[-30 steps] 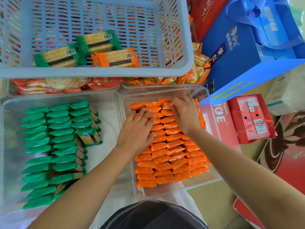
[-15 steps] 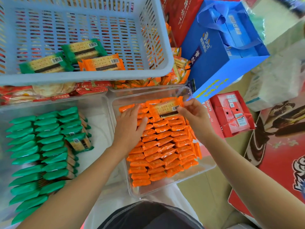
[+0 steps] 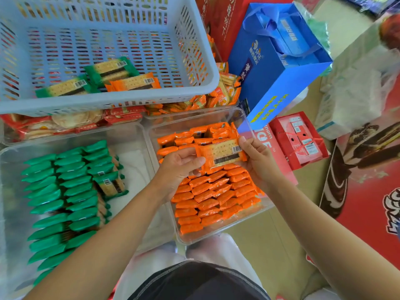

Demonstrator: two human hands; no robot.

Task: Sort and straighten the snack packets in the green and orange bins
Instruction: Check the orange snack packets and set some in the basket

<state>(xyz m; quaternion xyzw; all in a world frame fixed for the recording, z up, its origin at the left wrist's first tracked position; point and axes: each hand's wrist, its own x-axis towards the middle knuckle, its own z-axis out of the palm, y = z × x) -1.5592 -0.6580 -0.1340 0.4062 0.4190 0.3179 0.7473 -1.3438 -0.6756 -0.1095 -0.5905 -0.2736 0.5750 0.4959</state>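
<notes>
Orange packet point(image 3: 220, 156) hangs just above the orange bin point(image 3: 190, 121), long axis left to right; your left hand point(image 3: 179, 169) pinches its left end, your right hand point(image 3: 257, 161) grips the right end, rows directly below.

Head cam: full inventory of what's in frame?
held packet: 1, orange, above right bin
orange packets: many, orange, rows in right bin
right bin: 1, clear, centre
green packets: many, green, rows in left bin
left bin: 1, clear, left
basket: 1, pale blue, top left
basket packets: 3, two green, one orange, inside basket
gift bag: 1, blue, top right
red box: 1, red, right of right bin
left hand: grips held packet's left end
right hand: grips its right end
</notes>
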